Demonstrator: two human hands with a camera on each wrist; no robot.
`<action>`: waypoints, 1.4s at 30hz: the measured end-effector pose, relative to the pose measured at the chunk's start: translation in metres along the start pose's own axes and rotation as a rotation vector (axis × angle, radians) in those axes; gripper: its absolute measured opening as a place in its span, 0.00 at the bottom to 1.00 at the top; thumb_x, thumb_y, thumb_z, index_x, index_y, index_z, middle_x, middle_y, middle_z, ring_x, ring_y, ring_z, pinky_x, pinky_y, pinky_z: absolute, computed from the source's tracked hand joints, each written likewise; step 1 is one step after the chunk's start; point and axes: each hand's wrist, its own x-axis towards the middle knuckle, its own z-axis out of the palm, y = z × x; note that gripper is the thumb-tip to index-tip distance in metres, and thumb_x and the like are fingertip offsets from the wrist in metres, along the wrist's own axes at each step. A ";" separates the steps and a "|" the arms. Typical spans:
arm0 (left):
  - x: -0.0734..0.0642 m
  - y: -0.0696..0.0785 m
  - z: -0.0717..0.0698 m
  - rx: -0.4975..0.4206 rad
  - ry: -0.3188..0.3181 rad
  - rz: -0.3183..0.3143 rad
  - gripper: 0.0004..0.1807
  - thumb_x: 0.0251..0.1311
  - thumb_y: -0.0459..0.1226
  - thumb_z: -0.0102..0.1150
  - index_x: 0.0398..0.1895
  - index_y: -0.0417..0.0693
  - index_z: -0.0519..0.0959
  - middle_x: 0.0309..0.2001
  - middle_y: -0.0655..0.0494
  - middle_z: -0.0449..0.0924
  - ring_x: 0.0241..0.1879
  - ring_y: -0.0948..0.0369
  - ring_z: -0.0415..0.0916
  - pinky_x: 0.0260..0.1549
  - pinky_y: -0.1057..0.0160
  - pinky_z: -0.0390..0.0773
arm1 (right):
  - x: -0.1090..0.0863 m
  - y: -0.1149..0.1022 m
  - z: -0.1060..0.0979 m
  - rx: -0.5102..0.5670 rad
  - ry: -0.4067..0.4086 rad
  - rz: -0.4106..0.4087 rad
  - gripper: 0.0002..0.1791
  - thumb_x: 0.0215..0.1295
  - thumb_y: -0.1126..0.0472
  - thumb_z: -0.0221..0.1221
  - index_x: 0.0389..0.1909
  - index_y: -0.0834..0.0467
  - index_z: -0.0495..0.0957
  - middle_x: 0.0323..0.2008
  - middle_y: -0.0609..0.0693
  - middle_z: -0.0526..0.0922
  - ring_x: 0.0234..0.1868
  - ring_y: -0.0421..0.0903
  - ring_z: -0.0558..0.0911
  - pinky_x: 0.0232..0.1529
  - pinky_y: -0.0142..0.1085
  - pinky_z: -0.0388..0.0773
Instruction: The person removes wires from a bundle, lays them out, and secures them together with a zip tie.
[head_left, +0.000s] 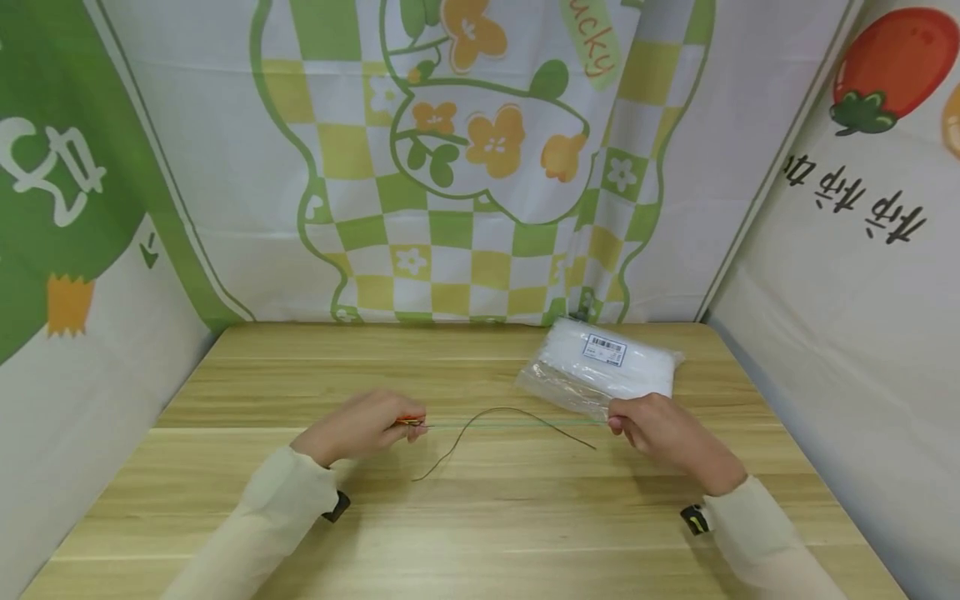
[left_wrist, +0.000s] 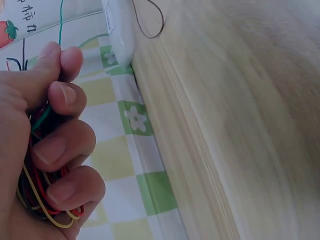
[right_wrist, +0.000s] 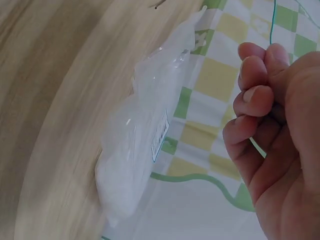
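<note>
A bundle of thin coloured wires (left_wrist: pixel 36 192), red, yellow, green and black, is gripped in the curled fingers of my left hand (head_left: pixel 367 427). Thumb and forefinger of that hand pinch a green wire (head_left: pixel 517 425). Its other end is pinched between thumb and forefinger of my right hand (head_left: pixel 663 433), so the wire runs straight and level from hand to hand. The right hand's remaining fingers are loosely curled. A brown wire (head_left: pixel 498 408) lies curved on the table below the green one. Much of the bundle is hidden inside the left palm.
A clear plastic bag (head_left: pixel 637 365) of white contents with a barcode label (head_left: pixel 604 349) lies at the back right, just behind my right hand. The wooden table (head_left: pixel 480 533) meets a printed cloth (head_left: pixel 491 271) at its far edge, with cloth walls on both sides.
</note>
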 end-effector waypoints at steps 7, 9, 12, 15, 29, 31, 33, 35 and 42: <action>-0.023 0.001 0.000 -0.112 -0.031 -0.026 0.15 0.74 0.29 0.59 0.26 0.51 0.80 0.29 0.61 0.82 0.22 0.75 0.59 0.27 0.71 0.65 | -0.006 0.010 -0.001 -0.043 -0.094 0.084 0.16 0.68 0.69 0.65 0.25 0.47 0.75 0.22 0.37 0.77 0.24 0.32 0.68 0.26 0.28 0.68; -0.028 0.001 0.002 -0.116 -0.010 -0.020 0.15 0.72 0.26 0.58 0.26 0.52 0.80 0.28 0.62 0.81 0.23 0.75 0.60 0.28 0.71 0.66 | -0.008 0.012 0.001 -0.041 -0.104 0.077 0.16 0.68 0.68 0.65 0.25 0.46 0.75 0.22 0.37 0.78 0.24 0.32 0.69 0.26 0.29 0.68; -0.031 0.001 0.002 -0.094 0.061 -0.032 0.17 0.67 0.22 0.56 0.28 0.53 0.80 0.28 0.60 0.83 0.23 0.74 0.59 0.27 0.71 0.64 | -0.009 0.015 0.005 -0.041 -0.077 0.057 0.16 0.68 0.68 0.66 0.25 0.47 0.75 0.22 0.36 0.77 0.24 0.31 0.69 0.26 0.29 0.69; -0.033 -0.001 0.002 -0.079 0.136 -0.044 0.17 0.65 0.21 0.57 0.29 0.52 0.81 0.28 0.57 0.83 0.23 0.73 0.59 0.26 0.70 0.63 | -0.010 0.016 0.010 -0.053 -0.057 0.050 0.16 0.67 0.68 0.67 0.26 0.47 0.75 0.22 0.35 0.75 0.24 0.32 0.68 0.27 0.29 0.68; -0.035 -0.010 0.009 0.148 0.285 -0.031 0.20 0.59 0.16 0.53 0.26 0.53 0.71 0.22 0.62 0.78 0.21 0.76 0.50 0.24 0.73 0.58 | -0.004 0.005 0.022 -0.002 -0.139 0.022 0.21 0.49 0.81 0.57 0.23 0.47 0.72 0.19 0.35 0.70 0.22 0.31 0.65 0.24 0.27 0.65; -0.036 -0.012 0.010 0.187 0.275 -0.048 0.21 0.56 0.15 0.53 0.26 0.54 0.69 0.22 0.63 0.77 0.21 0.75 0.49 0.23 0.73 0.57 | -0.001 0.004 0.023 -0.024 -0.153 0.033 0.21 0.47 0.80 0.57 0.22 0.47 0.70 0.18 0.35 0.68 0.22 0.31 0.64 0.24 0.27 0.64; -0.037 -0.013 0.011 0.203 0.257 -0.069 0.22 0.54 0.15 0.53 0.26 0.54 0.68 0.22 0.63 0.78 0.21 0.75 0.48 0.24 0.73 0.56 | 0.002 0.003 0.023 -0.040 -0.176 0.046 0.22 0.45 0.80 0.58 0.21 0.47 0.68 0.18 0.35 0.66 0.23 0.32 0.64 0.25 0.27 0.63; -0.038 -0.015 0.012 0.219 0.237 -0.088 0.22 0.55 0.16 0.56 0.26 0.55 0.69 0.22 0.63 0.78 0.21 0.74 0.48 0.24 0.73 0.55 | 0.005 0.002 0.023 -0.051 -0.198 0.056 0.22 0.45 0.80 0.58 0.21 0.47 0.67 0.18 0.35 0.65 0.23 0.32 0.63 0.25 0.28 0.62; -0.042 -0.023 0.014 0.155 0.161 -0.159 0.17 0.67 0.25 0.61 0.28 0.58 0.75 0.24 0.64 0.78 0.20 0.73 0.56 0.22 0.71 0.61 | 0.010 -0.003 0.021 -0.057 -0.217 0.115 0.17 0.55 0.77 0.60 0.23 0.50 0.72 0.19 0.36 0.67 0.23 0.35 0.65 0.25 0.30 0.65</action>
